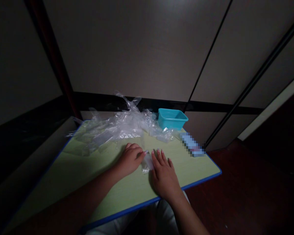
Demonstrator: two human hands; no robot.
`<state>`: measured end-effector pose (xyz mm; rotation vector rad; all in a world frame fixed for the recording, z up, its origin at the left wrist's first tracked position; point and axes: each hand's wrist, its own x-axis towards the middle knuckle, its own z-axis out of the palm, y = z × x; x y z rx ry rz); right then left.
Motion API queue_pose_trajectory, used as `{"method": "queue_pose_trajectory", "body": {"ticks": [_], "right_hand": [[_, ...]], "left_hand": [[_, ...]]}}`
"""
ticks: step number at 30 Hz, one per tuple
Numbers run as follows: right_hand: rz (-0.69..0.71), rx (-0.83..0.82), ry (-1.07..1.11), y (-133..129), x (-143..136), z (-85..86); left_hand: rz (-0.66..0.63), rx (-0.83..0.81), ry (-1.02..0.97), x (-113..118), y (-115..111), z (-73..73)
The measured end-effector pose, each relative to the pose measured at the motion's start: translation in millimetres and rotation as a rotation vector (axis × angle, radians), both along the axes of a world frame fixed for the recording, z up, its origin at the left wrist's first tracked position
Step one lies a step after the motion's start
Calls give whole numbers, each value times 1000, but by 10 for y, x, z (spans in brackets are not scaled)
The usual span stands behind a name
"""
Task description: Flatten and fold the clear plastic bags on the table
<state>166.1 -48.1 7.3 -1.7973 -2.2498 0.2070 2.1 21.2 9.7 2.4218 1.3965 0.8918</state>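
Note:
A small clear plastic bag (146, 165) lies on the table between my two hands. My left hand (133, 158) has its fingers curled, with thumb and forefinger pinching the bag's upper edge. My right hand (164, 174) rests flat, fingers stretched out, along the bag's right side. What the bag holds, if anything, is too dim to make out. Behind my hands spreads a loose heap of clear plastic bags (129, 122), some hanging past the table's far edge.
A turquoise plastic basket (172, 124) stands at the table's back right. Near the right edge lies a pale blue, blurred-out item (192, 144). The light green table (127, 195) has a blue rim, and cabinet panels (137, 49) rise right behind it.

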Motion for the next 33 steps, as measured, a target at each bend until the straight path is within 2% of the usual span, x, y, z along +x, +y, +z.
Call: {"method": "queue_pose_trajectory", "body": {"ticks": [8, 14, 33], "right_hand": [[-12, -1, -7, -2, -3, -1], [-16, -9, -16, 1, -12, -22], [9, -15, -25, -1, -25, -16]], "left_hand": [[119, -50, 14, 1, 3, -32], [116, -67, 81, 15, -14, -5], [73, -87, 28, 1, 22, -14]]}}
